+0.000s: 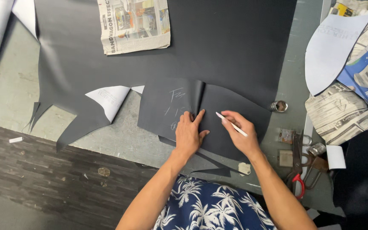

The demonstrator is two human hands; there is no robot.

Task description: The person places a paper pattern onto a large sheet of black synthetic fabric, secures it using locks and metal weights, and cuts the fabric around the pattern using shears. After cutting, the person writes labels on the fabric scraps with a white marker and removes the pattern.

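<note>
Grey worktable (13, 91) fills the room's middle, dark floor beside it. Nearest, the left hand (189, 135) presses flat, fingers spread, on a folded black sheet (167, 106) with chalk marks. Just beside it, the right hand (242, 133) pinches a white marking pencil (231, 124) over that sheet. Farther off lie scissors (298, 164), then a folded newspaper (133, 24).

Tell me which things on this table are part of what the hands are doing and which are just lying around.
In use:
left hand pressing the cut black piece
right hand holding the white marking pencil
large black sheet underneath

Lying about:
folded newspaper
scissors
small metal cap
white pattern piece
</note>
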